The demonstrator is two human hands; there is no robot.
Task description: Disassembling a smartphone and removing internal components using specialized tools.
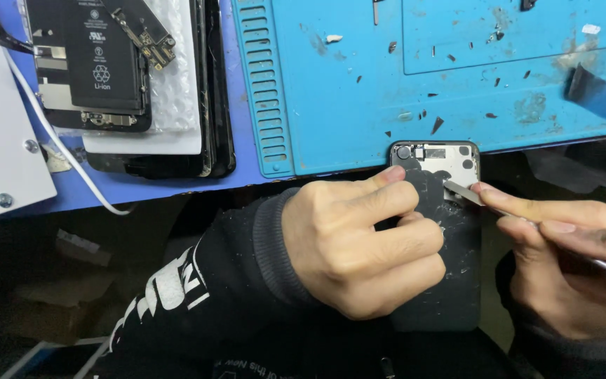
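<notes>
Scraping the back of a phone shell at the mat's near edge.
My left hand clamps the dark phone shell, at 6 o'clock of the blue mat; my right hand, at 3 o'clock, pinches a metal blade touching its top. Opened phones lie at 10 o'clock.

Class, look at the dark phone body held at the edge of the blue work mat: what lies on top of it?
On the dark phone body lie the left hand, gripping it, and the flat metal blade held by the right hand. The phone's middle is hidden under the fingers.
</notes>
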